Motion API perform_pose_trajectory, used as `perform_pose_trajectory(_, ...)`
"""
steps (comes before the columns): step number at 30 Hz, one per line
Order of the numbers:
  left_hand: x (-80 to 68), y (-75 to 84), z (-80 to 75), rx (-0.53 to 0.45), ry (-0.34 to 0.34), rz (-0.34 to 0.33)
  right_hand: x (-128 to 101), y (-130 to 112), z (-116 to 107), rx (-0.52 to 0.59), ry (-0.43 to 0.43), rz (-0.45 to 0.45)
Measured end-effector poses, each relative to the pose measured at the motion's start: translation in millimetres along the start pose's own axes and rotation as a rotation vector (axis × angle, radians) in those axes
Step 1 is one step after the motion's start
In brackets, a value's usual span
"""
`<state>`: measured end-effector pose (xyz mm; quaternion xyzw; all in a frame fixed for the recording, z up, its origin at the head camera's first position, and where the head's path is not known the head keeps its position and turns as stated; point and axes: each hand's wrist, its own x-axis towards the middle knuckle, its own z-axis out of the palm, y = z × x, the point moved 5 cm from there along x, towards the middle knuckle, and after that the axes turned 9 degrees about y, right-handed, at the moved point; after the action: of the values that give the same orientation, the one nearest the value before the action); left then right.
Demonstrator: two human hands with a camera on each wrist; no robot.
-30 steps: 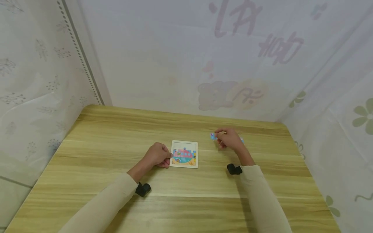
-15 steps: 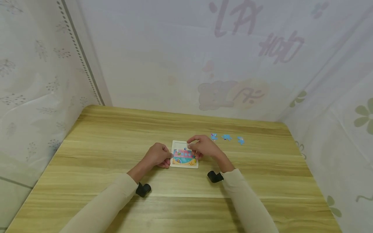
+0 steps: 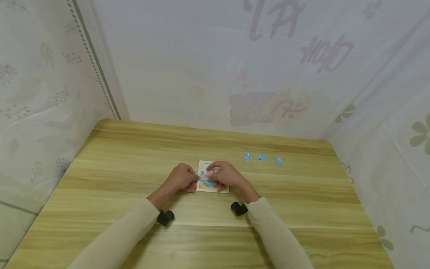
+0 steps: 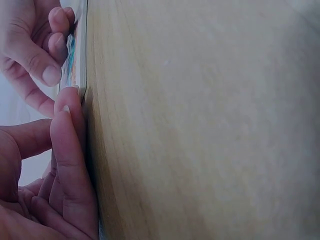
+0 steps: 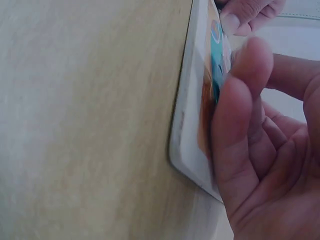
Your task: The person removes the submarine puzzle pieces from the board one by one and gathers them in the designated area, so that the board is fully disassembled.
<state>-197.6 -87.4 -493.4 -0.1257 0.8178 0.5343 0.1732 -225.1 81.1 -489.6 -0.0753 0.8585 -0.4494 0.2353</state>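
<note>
The puzzle board [image 3: 203, 185] is sitting flat at the middle of the table [image 3: 134, 157], squarish so no real long axis, right between both hands. Left hand [image 3: 181, 178] is curling against its left edge, bracing it; right hand [image 3: 226, 175] is now hovering over the board pressing a piece in, having come across from the loose pieces [image 3: 262, 158], which are lying well off to the right.

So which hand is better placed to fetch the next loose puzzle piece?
Probably the right hand: the three loose pieces lie on its side of the puzzle board, while the left hand rests at the board's left edge, steadying it.
</note>
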Motion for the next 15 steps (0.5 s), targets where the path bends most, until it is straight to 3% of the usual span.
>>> perform_pose_trajectory(7, 0.4, -0.5, 0.0, -0.001, -0.004, 0.015, 0.3, -1.3, 4.9, -0.030, -0.009, 0.011)
perform_pose_trajectory(15, -0.8, 0.4, -0.3, -0.010, -0.009, 0.009, 3.2, -2.3, 5.2, 0.014, -0.035, -0.007)
